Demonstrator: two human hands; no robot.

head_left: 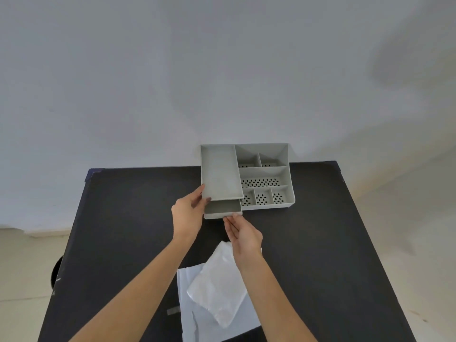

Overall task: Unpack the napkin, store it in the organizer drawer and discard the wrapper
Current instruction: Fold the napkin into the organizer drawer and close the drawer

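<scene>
A grey organizer (pixel 265 174) with several compartments stands at the far edge of the black table (pixel 320 243). Its drawer (pixel 223 209) at the front left is pulled partly out and looks empty. My left hand (pixel 188 211) holds the organizer's front left corner, thumb on the tray above the drawer. My right hand (pixel 243 234) pinches the drawer's front edge with its fingertips. Nearer to me lie the white napkin (pixel 217 287) and, under it, the flat clear wrapper (pixel 187 302), partly hidden by my right forearm.
A plain white wall rises behind the table. A dark round object (pixel 55 270) sits on the floor by the table's left side. A small strip of grey tape (pixel 173 310) lies on the table left of the wrapper.
</scene>
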